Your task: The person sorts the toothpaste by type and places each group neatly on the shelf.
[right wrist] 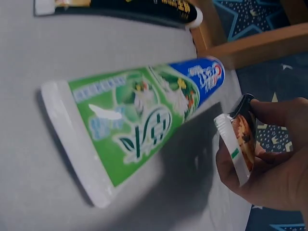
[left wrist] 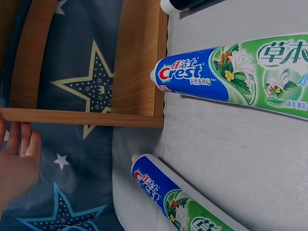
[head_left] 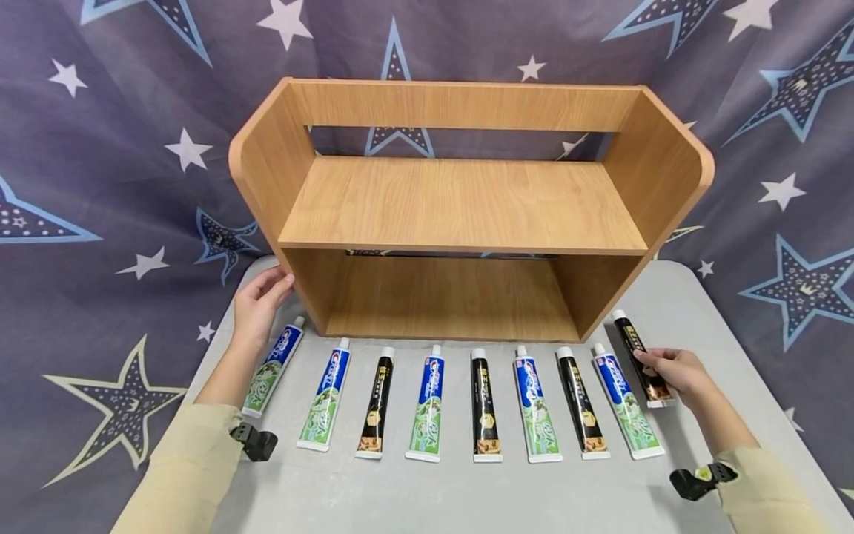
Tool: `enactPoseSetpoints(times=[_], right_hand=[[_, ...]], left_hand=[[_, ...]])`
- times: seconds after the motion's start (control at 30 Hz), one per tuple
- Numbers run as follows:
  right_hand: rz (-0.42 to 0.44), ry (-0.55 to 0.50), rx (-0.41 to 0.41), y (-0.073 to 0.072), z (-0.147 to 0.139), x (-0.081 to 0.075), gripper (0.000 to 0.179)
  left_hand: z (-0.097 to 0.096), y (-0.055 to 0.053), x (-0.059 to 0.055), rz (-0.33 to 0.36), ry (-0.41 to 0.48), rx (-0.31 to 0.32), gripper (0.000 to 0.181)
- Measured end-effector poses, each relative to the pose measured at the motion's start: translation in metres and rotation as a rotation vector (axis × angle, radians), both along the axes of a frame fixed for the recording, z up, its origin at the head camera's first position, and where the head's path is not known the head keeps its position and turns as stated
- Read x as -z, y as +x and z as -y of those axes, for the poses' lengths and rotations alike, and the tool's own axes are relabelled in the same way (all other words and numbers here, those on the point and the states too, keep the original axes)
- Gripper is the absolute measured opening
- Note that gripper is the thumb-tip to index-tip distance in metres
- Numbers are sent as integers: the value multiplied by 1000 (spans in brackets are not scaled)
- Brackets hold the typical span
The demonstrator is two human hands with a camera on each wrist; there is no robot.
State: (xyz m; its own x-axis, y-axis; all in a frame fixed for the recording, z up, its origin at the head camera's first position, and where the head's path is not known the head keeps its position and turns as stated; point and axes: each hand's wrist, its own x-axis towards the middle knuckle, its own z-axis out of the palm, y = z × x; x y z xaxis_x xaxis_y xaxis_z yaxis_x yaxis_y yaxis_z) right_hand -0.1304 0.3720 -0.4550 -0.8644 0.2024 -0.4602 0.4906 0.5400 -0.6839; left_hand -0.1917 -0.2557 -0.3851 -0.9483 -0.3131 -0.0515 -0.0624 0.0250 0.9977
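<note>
My right hand point(head_left: 675, 371) grips a black toothpaste tube point(head_left: 634, 337) at the right end of a row. In the right wrist view its white crimped end point(right wrist: 232, 149) shows between thumb and fingers, and the tube looks raised off the table. My left hand point(head_left: 263, 300) touches the outer left side of a wooden shelf point(head_left: 460, 204), its fingers point(left wrist: 25, 139) extended against the panel. Nearest that hand, a blue and green Crest toothpaste tube point(head_left: 273, 367) lies tilted on the table. Beside the held tube lies another Crest tube point(head_left: 627, 404).
Several black and blue-green toothpaste tubes, such as a black one point(head_left: 485, 408) and a Crest one point(head_left: 427, 406), lie in a row before the shelf, caps toward it. They rest on a light grey table point(head_left: 454, 497). A star-patterned curtain point(head_left: 120, 297) hangs behind.
</note>
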Motion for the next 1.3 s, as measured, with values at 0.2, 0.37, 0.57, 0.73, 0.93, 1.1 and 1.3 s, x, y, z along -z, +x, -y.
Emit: enactPoseSetpoints(times=[0.2,0.37,0.57,0.73,0.93,1.1,1.3], right_hand=[[2,-125,32,7,10,-8,51],[-17,-253,28,13,16,-13,9],[-23,-241,9,21,23,-19,7],[-16,-223,-10,28,27,-26,6],[-11,-254,-22,35,29,-32,8],[-8,-250,-36,41,31,-37,6],[-17,-270,-45,46,35,-46,5]], left_hand=[[-2,1,1,-2,36,-13,41],[-2,2,2,4,52,-19,40],[-2,3,2,4,63,-21,39],[-2,2,3,-8,89,-17,36],[-3,0,4,-39,121,-23,23],[-3,-1,4,-43,88,-22,26],[-2,0,3,-43,73,-20,27]])
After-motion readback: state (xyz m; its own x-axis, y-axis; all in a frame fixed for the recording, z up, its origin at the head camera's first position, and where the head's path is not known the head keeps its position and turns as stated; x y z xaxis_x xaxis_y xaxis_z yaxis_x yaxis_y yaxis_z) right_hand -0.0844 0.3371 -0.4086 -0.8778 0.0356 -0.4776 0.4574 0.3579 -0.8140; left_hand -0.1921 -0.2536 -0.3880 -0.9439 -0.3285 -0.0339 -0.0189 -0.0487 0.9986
